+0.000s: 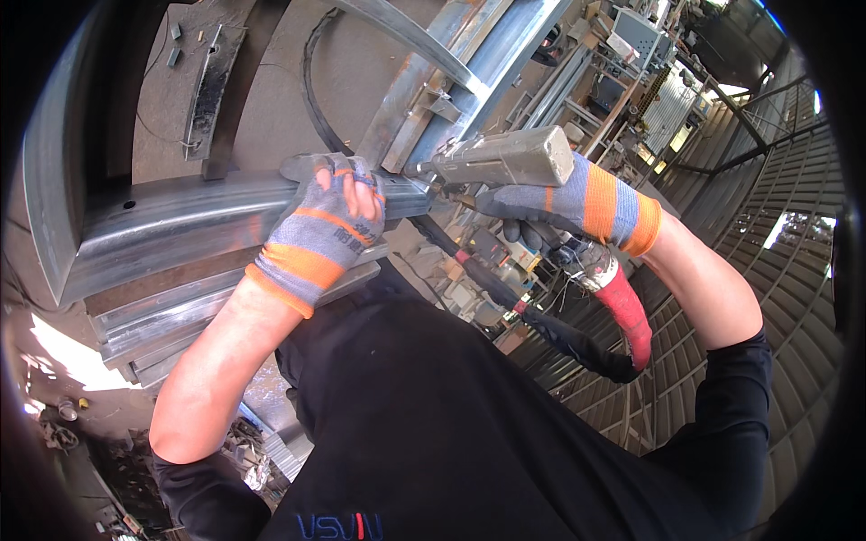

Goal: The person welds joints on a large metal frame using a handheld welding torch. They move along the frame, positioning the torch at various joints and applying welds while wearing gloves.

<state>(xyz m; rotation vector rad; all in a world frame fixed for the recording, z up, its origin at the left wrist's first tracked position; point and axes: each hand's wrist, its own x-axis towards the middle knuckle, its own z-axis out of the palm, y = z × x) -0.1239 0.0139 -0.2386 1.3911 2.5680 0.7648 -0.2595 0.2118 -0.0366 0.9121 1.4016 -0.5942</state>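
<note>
My right hand (550, 212), in a grey and orange glove, is closed around the handle of a welding gun (505, 160) with a boxy grey body. Its nozzle points left at a joint where a shiny metal beam (180, 221) meets another steel profile (478, 95). My left hand (338, 203), gloved alike with worn holes over the fingers, grips the beam just left of the joint. Its fingertips are partly hidden. From the gun's handle hangs a cable in a red sleeve (627, 311), curving down into a black sheath.
More metal profiles (135, 329) lie below the beam. A curved metal bar (410, 41) crosses above. A dark hose (311, 81) runs over the floor at the back. Clutter and a grey box-like unit (640, 38) stand upper right, beside a corrugated wall (767, 216).
</note>
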